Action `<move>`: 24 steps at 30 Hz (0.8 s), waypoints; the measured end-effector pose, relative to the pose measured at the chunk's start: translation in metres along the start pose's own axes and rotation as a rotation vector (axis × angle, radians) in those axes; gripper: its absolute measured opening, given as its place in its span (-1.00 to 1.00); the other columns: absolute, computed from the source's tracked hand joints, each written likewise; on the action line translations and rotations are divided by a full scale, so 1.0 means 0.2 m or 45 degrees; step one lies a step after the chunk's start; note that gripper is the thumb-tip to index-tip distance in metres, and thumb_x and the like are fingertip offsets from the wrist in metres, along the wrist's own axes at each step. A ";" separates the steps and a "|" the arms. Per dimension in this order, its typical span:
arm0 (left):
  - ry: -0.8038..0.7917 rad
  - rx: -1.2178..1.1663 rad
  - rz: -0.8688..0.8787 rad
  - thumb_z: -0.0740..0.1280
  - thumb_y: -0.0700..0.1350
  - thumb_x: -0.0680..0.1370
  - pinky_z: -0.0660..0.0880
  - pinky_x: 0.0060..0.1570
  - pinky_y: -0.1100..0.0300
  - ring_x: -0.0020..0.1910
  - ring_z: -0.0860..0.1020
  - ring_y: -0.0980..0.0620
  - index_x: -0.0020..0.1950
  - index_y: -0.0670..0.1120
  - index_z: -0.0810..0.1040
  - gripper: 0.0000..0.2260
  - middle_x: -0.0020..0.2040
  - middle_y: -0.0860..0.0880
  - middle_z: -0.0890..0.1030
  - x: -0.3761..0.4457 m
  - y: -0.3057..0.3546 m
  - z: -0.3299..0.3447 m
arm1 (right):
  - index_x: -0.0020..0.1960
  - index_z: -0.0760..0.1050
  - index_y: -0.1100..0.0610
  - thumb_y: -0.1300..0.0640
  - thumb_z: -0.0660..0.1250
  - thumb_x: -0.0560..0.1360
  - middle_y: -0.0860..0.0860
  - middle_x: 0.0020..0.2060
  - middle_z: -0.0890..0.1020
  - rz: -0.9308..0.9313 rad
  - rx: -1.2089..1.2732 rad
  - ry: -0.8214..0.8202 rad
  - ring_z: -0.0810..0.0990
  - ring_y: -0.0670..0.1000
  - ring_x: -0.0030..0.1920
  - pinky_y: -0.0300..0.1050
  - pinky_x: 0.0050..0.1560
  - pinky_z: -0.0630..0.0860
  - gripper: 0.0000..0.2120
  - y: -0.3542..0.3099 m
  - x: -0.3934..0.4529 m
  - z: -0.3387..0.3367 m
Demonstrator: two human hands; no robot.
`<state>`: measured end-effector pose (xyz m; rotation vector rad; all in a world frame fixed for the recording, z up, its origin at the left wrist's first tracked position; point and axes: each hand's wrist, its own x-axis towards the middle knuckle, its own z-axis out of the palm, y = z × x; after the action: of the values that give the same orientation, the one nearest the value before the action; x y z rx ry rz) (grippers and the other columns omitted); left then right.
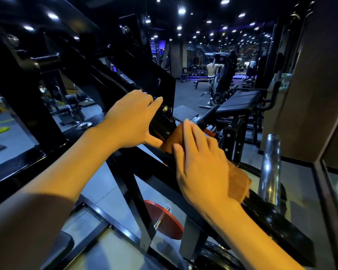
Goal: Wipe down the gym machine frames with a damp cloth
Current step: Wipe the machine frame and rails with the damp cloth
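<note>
My right hand (200, 162) lies flat, fingers straight and together, pressing the brown cloth (238, 182) onto the sloping black frame bar (277, 227); the cloth shows at my fingertips and again past my little-finger side, toward four o'clock. My left hand (129, 118), at ten o'clock from the right, braces on the upper part of the same frame, fingers extended over the edge, thumb underneath, nearly touching the cloth. I judge I'm mid-wipe on this bar. Next I'd slide the cloth along the slope under steady palm pressure, then lift the bracing hand to clean beneath it. A chrome plate post (270, 172) stands at three o'clock; a red weight plate (164, 221) sits below at six.
</note>
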<state>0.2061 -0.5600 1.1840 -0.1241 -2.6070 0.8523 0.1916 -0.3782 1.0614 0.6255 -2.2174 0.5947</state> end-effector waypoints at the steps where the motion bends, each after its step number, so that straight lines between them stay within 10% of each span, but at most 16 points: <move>1: 0.008 -0.002 -0.002 0.05 0.67 0.22 0.35 0.23 0.08 0.13 0.43 -0.07 0.65 -0.18 0.11 0.25 0.17 -0.07 0.50 0.00 0.01 -0.01 | 0.64 0.19 0.13 -0.17 -0.05 0.72 0.06 0.55 0.37 -0.003 0.002 -0.012 0.47 0.20 0.33 0.11 0.15 0.54 -0.40 -0.02 0.03 0.01; 10: 0.051 0.035 0.018 -0.12 0.72 0.20 0.44 0.14 0.03 0.02 0.45 -0.06 0.62 -0.21 0.21 0.29 0.05 -0.06 0.51 0.00 -0.02 0.05 | 0.41 0.49 -0.05 -0.14 0.33 0.60 -0.05 0.43 0.54 -0.127 0.093 0.073 0.67 0.05 0.04 -0.23 -0.43 0.45 -0.58 0.19 -0.13 -0.11; 17: 0.047 -0.024 -0.015 0.12 0.64 0.33 0.31 0.25 0.10 0.19 0.41 -0.07 0.66 -0.15 0.09 0.15 0.19 -0.06 0.49 0.00 0.00 0.01 | 0.50 0.47 0.00 -0.13 0.14 0.72 0.08 0.54 0.41 -0.173 0.198 0.065 0.57 0.21 0.18 0.06 -0.07 0.63 -0.57 0.01 0.10 0.00; 24: 0.081 0.025 0.023 -0.14 0.72 0.20 0.44 0.20 0.00 0.06 0.45 -0.08 0.62 -0.22 0.20 0.30 0.07 -0.07 0.51 0.00 -0.03 0.06 | 0.51 0.47 -0.02 -0.12 0.11 0.70 -0.01 0.57 0.36 -0.105 0.219 0.037 0.57 0.13 0.13 -0.01 -0.07 0.62 -0.56 0.23 -0.17 -0.09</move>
<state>0.2010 -0.5709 1.1792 -0.1664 -2.5413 0.8654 0.1938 -0.3241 1.0368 0.7880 -2.1169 0.7525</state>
